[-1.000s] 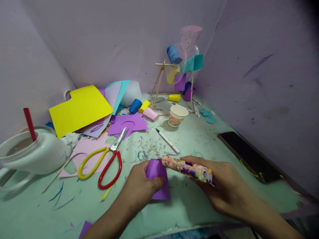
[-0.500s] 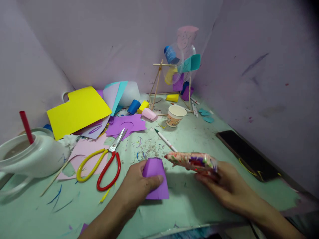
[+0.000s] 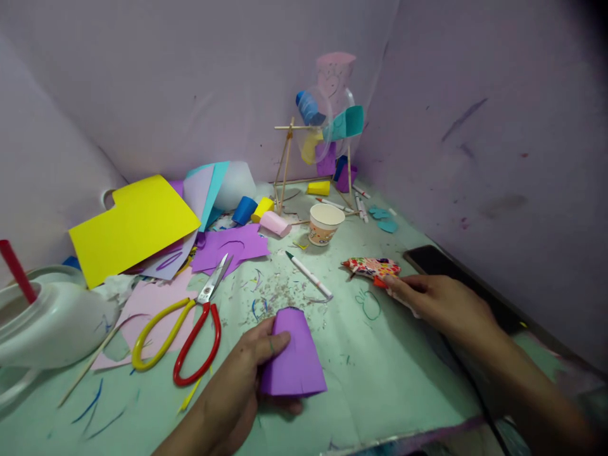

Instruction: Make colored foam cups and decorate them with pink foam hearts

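Note:
My left hand [image 3: 247, 373] is closed on a purple paper cup [image 3: 295, 358], thumb on its near face and fingers beneath. The cup's wider end points toward me, just above the table. Over on the right, my right hand [image 3: 439, 304] grips a glue gun [image 3: 373, 266] with a flowery pattern and an orange trigger. Its nozzle points left, low by the tabletop, and a dark cord trails from it toward the front edge. Between the hands and the back lie a green-tipped marker [image 3: 308, 275] and a small printed paper cup [image 3: 325, 225].
Scissors [image 3: 199, 323] lie open left of my left hand, near a white pot [image 3: 57, 323]. Yellow card [image 3: 137, 231] and purple paper [image 3: 232, 247] are piled behind. A stick frame with a cup wheel [image 3: 327, 123] stands at the back. A phone [image 3: 456, 282] lies by the right wall.
My right hand has carried the glue gun right and away from the purple cup, down near the table. My left thumb has shifted on the cup, which has tilted slightly. The view has turned a little right.

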Demonstrator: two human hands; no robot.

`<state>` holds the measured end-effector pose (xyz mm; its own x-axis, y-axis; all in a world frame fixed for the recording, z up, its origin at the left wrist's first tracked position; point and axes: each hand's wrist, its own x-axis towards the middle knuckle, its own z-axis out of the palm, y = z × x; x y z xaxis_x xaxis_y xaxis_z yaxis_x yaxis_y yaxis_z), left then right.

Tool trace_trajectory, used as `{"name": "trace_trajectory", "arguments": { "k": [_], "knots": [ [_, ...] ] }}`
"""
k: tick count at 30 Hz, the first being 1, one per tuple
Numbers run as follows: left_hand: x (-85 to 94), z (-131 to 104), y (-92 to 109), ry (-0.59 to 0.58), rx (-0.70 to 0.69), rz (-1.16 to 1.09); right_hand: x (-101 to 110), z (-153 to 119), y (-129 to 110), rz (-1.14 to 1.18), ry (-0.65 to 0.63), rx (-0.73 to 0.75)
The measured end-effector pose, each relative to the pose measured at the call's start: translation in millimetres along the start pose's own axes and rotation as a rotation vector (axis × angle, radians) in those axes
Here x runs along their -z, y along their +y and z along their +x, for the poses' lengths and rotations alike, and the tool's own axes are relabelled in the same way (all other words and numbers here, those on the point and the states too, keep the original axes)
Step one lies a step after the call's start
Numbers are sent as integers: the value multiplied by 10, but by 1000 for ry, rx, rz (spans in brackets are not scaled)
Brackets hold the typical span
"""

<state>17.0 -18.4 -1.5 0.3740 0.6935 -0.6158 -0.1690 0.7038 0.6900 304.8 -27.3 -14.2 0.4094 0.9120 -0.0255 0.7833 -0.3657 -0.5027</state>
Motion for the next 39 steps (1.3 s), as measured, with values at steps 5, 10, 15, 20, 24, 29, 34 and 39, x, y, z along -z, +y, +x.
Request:
{"name": "trace_trajectory", "arguments": {
  "k": [5,10,15,20,24,29,34,39],
  "knots": [
    [15,-10,-20,-34,63,-46,116,-484,-293,-99,305,553],
    [-69,-54,-18,-138,71,-125,-268,-956,-780,-15,105,1106],
    [-68,-23,-100,-254,67,-191,-572,-893,-917,40,223,1093],
    [3,-20,-124,-270,171,37,-281,-754,-721,93,109,891],
    [40,-38,11,-60,86,-15,-3,-639,-587,24,-138,859],
    [97,27,120,20,89,-90,26,-591,-478,-20,-265,777],
    [129,70,74,-80,129,-130,-55,-612,-495,32,-157,645],
    [189,114,77,-140,223,-156,-57,-564,-571,-66,-170,689]
  ]
}}
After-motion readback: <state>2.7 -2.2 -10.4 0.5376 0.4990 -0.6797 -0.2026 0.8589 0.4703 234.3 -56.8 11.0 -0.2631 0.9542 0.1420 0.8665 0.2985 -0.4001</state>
